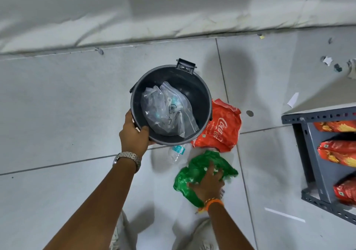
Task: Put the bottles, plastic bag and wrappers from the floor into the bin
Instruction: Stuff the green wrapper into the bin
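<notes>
Left hand gripped round black plastic bin rim, right hand pressed on, perhaps grasped, crumpled green wrapper nearer on floor

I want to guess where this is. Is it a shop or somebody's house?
Probably a shop or its storeroom, though I can't be sure. A grey metal rack holds several identical red packets, like stock, and the tiled floor looks plain, with a black bin on it.

The round dark grey plastic bin looks smooth and a bit dull. Inside lies a clear, shiny, crinkly plastic bag. The green plastic wrapper and red plastic wrapper are glossy and crumpled. The pale floor tiles are smooth.
</notes>
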The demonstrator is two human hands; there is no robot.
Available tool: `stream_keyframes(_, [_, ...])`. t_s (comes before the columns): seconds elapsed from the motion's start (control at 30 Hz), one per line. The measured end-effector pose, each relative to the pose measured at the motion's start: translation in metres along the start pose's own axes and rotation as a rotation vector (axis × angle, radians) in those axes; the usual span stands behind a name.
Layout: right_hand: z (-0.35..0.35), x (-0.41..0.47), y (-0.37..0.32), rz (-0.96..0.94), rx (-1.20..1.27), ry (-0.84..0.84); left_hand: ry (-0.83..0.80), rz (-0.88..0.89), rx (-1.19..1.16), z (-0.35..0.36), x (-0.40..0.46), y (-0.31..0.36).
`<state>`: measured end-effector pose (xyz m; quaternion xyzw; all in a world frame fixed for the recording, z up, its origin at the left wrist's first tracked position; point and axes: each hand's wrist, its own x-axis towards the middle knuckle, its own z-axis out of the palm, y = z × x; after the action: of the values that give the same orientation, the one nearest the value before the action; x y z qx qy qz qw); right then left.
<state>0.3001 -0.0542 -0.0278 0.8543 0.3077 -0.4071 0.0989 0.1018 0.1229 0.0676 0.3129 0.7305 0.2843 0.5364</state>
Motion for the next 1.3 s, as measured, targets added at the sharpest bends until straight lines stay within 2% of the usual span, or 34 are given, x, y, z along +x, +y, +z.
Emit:
stream_keyframes(0.03, [0.018, 0.002, 0.003, 0.002, -0.139, -0.097, -0.008, 0.001, 0.002, 0.0, 0.001, -0.002])
stream_keyframes(0.1, [0.044, 0.01, 0.003, -0.011, -0.311, -0.157, -0.024, 0.011, -0.016, -0.001, 0.004, -0.006])
stream_keyframes(0.2, [0.05, 0.022, 0.0, -0.028, -0.424, -0.031, -0.038, 0.025, -0.029, -0.002, 0.008, -0.011])
stream_keyframes(0.33, [0.018, 0.021, 0.01, -0.204, -0.386, 0.005, -0.033, 0.038, -0.021, -0.003, 0.006, -0.01])
stream_keyframes(0.4, [-0.009, 0.016, 0.017, -0.204, -0.251, 0.051, -0.029, 0.023, -0.01, -0.002, 0.003, -0.008])
stream_keyframes(0.43, [-0.026, 0.011, 0.015, -0.179, -0.108, 0.09, -0.03, 0.016, -0.01, -0.002, 0.002, -0.006])
stream_keyframes(0.53, [-0.083, -0.023, -0.005, -0.109, 0.518, 0.277, -0.021, 0.013, -0.003, -0.002, -0.001, -0.004])
stream_keyframes(0.57, [-0.106, -0.044, -0.018, -0.152, 0.674, 0.337, -0.019, 0.007, -0.007, -0.001, -0.001, -0.003])
stream_keyframes(0.6, [-0.13, -0.067, -0.039, -0.206, 0.718, 0.408, -0.014, -0.001, -0.007, -0.001, -0.002, -0.001])
stream_keyframes(0.63, [-0.15, -0.085, -0.059, -0.32, 0.75, 0.482, -0.008, -0.004, -0.011, -0.001, -0.003, 0.0])
stream_keyframes(0.7, [-0.171, -0.107, -0.104, -0.565, 0.973, 0.612, 0.001, -0.009, -0.007, 0.0, -0.004, 0.002])
stream_keyframes(0.77, [-0.172, -0.109, -0.143, -0.782, 0.839, 0.705, 0.008, -0.012, -0.005, -0.001, -0.004, 0.003])
stream_keyframes(0.83, [-0.155, -0.086, -0.178, -0.864, 0.645, 0.774, 0.011, -0.016, -0.003, -0.001, -0.004, 0.001])
stream_keyframes(0.87, [-0.143, -0.069, -0.195, -0.886, 0.53, 0.764, 0.01, -0.016, 0.002, -0.001, -0.003, 0.0])
stream_keyframes(0.93, [-0.124, -0.038, -0.229, -0.794, 0.434, 0.547, 0.004, -0.014, 0.005, -0.002, -0.003, -0.001])
stream_keyframes(0.97, [-0.114, -0.021, -0.239, -0.702, 0.322, 0.428, 0.002, -0.011, 0.001, -0.002, -0.003, -0.001])
stream_keyframes(1.07, [-0.088, 0.02, -0.252, -0.579, -0.137, 0.245, -0.009, 0.0, -0.009, -0.001, -0.002, -0.002])
stream_keyframes(1.2, [-0.092, 0.043, -0.259, -0.487, -0.221, -0.01, -0.008, -0.002, -0.022, -0.001, -0.001, -0.004])
stream_keyframes(1.3, [-0.119, 0.039, -0.256, -0.556, -0.171, -0.101, -0.013, -0.01, -0.024, -0.002, -0.002, -0.001])
